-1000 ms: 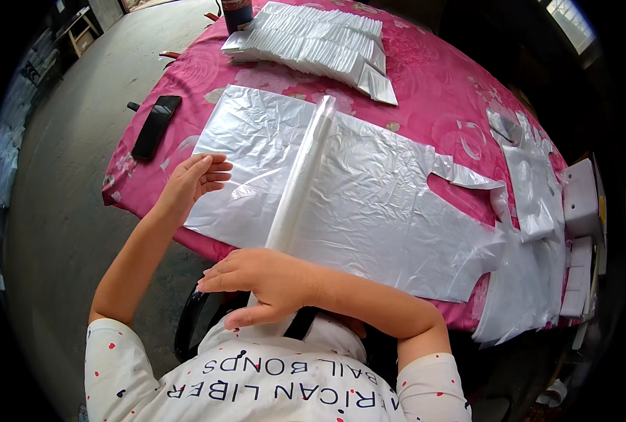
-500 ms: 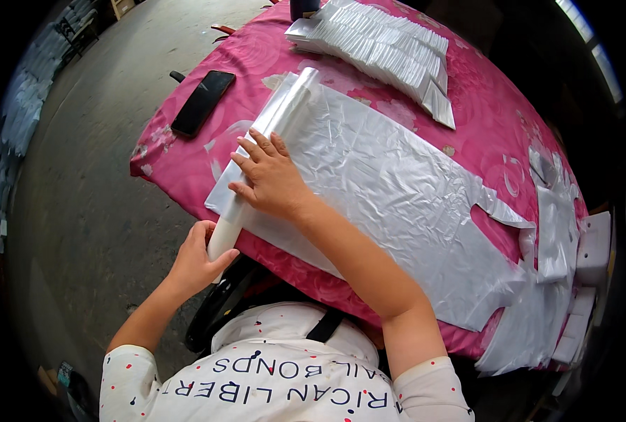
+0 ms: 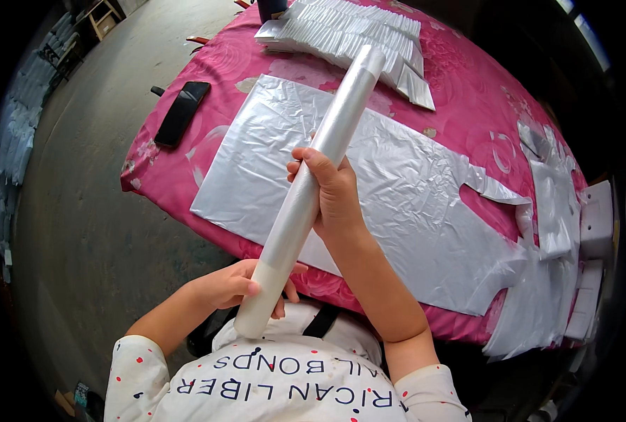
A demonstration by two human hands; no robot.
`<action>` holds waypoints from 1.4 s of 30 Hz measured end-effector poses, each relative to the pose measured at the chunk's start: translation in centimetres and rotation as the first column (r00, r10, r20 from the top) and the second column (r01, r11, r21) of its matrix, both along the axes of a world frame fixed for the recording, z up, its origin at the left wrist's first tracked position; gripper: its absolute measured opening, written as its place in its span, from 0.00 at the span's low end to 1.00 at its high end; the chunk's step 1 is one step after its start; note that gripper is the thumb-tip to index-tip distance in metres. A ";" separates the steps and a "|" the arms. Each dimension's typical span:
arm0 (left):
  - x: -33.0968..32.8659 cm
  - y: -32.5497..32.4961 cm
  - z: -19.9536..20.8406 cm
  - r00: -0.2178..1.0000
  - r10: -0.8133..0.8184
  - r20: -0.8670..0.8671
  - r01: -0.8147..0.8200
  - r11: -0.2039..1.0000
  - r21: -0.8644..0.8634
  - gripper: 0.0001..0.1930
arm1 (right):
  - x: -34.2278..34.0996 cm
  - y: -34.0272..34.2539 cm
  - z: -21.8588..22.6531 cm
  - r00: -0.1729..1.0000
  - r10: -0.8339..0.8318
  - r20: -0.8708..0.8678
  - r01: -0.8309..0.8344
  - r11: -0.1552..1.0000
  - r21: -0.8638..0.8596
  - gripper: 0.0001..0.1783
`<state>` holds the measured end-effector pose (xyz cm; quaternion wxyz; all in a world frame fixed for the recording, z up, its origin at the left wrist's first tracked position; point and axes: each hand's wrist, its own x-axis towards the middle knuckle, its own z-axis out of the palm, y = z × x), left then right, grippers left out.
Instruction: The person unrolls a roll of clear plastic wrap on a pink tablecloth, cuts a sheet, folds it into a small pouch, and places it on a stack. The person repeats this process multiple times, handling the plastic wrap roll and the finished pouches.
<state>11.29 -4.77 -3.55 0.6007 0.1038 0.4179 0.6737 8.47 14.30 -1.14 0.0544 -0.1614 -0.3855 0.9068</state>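
A pale tube wrapped in clear plastic film [image 3: 306, 204] slants up across the plastic bags, raised off the table, its white ends bare of film. Around its middle, my right hand [image 3: 334, 186] is closed, thumb in front. My left hand [image 3: 239, 285] holds the lower end close to my shirt, with the thumb in front and some fingertips showing past the far side. Under the tube, flat translucent plastic bags [image 3: 411, 211] with cut-out handles lie spread over the pink table, slightly wrinkled.
A fanned stack of folded white plastic bags [image 3: 369, 35] lies at the table's far side. A black phone [image 3: 182, 114] rests near the left edge of the pink tablecloth [image 3: 221, 60]. More loose plastic [image 3: 555, 211] and white blocks [image 3: 596, 218] are at the right.
The wrapped tube has been lifted off the bags and drawn toward me. My right hand went from lying flat on it to gripping it; my left hand stayed at the lower end.
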 end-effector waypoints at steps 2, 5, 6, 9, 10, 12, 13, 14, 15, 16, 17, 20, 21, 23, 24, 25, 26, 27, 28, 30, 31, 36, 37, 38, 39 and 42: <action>0.4 1.9 -0.5 0.949 0.125 -0.289 -0.178 0.970 -0.168 0.35 | 1.1 0.8 -1.3 0.993 -0.104 -0.060 0.113 0.979 0.169 0.26; 1.0 4.4 -1.7 0.704 0.184 -0.686 -0.371 0.919 -0.135 0.30 | 3.5 0.8 -2.0 0.977 -0.178 -0.119 0.206 0.932 0.297 0.22; 1.7 5.1 -1.3 0.713 0.184 -0.676 -0.391 0.905 -0.166 0.23 | 4.1 0.4 -2.7 0.982 -0.158 -0.099 0.182 0.933 0.310 0.22; 2.1 5.2 -2.5 0.939 0.042 -0.342 -0.131 0.962 -0.241 0.22 | 5.5 1.5 -3.3 0.991 -0.131 -0.005 0.128 0.962 0.241 0.25; 2.3 5.3 -2.3 0.966 0.046 -0.253 -0.120 0.951 -0.286 0.32 | 5.5 2.4 -3.4 0.987 -0.161 0.020 0.157 0.979 0.133 0.24; 2.0 4.4 -2.8 0.989 -0.082 -0.121 0.052 0.971 -0.233 0.33 | 5.6 5.2 -3.7 0.971 -0.230 0.069 0.232 0.973 -0.017 0.25; 1.7 3.8 -3.1 0.988 -0.146 -0.055 0.132 0.971 -0.201 0.33 | 5.7 7.0 -3.5 0.958 -0.278 0.071 0.280 0.959 -0.030 0.25; 1.7 3.1 -3.2 0.983 -0.182 0.008 0.179 0.961 -0.212 0.33 | 5.7 8.8 -3.7 0.955 -0.294 0.042 0.295 0.956 -0.012 0.26; 1.7 2.7 -3.4 0.975 -0.213 0.062 0.222 0.952 -0.211 0.33 | 5.8 11.0 -4.3 0.943 -0.328 0.048 0.327 0.945 0.033 0.27; 1.8 2.2 -3.8 0.964 -0.240 0.119 0.260 0.943 -0.207 0.33 | 5.8 12.6 -4.1 0.916 -0.398 0.056 0.392 0.915 0.097 0.27; 2.0 1.8 -4.0 0.949 -0.264 0.173 0.297 0.933 -0.203 0.33 | 6.0 14.9 -5.4 0.908 -0.419 0.002 0.411 0.892 0.190 0.28; 2.6 0.9 -4.6 0.940 -0.238 0.245 0.292 0.933 -0.211 0.34 | 7.1 17.9 -5.4 0.931 -0.352 0.100 0.263 0.833 0.486 0.16; 2.6 0.7 -4.7 0.939 -0.233 0.251 0.288 0.934 -0.211 0.34 | 7.2 18.2 -5.4 0.941 -0.310 0.133 0.191 0.816 0.546 0.13; 2.6 0.7 -4.7 0.933 -0.229 0.279 0.292 0.934 -0.208 0.34 | 7.6 18.0 -5.0 0.960 -0.172 0.222 0.013 0.817 0.576 0.12; 2.5 0.6 -4.7 0.929 -0.228 0.292 0.294 0.933 -0.207 0.35 | 7.8 18.0 -4.8 0.952 -0.088 0.293 -0.105 0.805 0.584 0.13; 2.5 0.5 -4.8 0.926 -0.226 0.303 0.295 0.933 -0.204 0.35 | 7.9 17.9 -4.6 0.932 -0.006 0.363 -0.222 0.782 0.583 0.14; 2.4 0.5 -4.8 0.922 -0.226 0.313 0.297 0.933 -0.201 0.35 | 7.9 17.6 -4.4 0.931 0.034 0.362 -0.268 0.740 0.617 0.14; 2.4 0.4 -4.8 0.919 -0.226 0.323 0.299 0.933 -0.199 0.35 | 7.9 17.7 -4.4 0.925 0.121 0.361 -0.333 0.718 0.611 0.13; 2.4 0.4 -4.8 0.918 -0.222 0.329 0.297 0.934 -0.198 0.35 | 7.9 17.7 -4.4 0.910 0.207 0.359 -0.396 0.691 0.605 0.13; 2.4 0.3 -4.8 0.913 -0.222 0.341 0.299 0.934 -0.193 0.35 | 7.7 18.2 -4.4 0.858 0.348 0.376 -0.512 0.619 0.595 0.11; 2.4 0.3 -4.8 0.915 -0.230 0.330 0.304 0.933 -0.193 0.35 | 7.8 18.0 -4.4 0.885 0.300 0.356 -0.464 0.642 0.610 0.10; 2.1 0.8 -4.0 0.922 -0.278 0.270 0.343 0.909 -0.236 0.35 | 7.7 20.3 -5.4 0.971 -0.086 0.222 -0.136 0.565 0.814 0.09; 2.0 0.7 -4.0 0.912 -0.305 0.275 0.368 0.903 -0.222 0.34 | 7.7 22.1 -5.7 0.966 -0.168 0.194 -0.073 0.546 0.835 0.10; 1.9 0.6 -4.0 0.902 -0.330 0.277 0.392 0.896 -0.209 0.33 | 7.8 24.3 -5.9 0.955 -0.248 0.161 -0.009 0.522 0.853 0.10; 1.8 0.4 -4.1 0.893 -0.353 0.279 0.413 0.889 -0.196 0.32 | 8.1 26.5 -6.1 0.937 -0.308 0.168 -0.005 0.467 0.884 0.11; 1.3 -1.9 -5.4 0.841 -0.446 0.306 0.520 0.821 -0.235 0.29 | 10.3 33.1 -6.5 0.878 -0.476 0.056 -0.050 0.026 0.998 0.14</action>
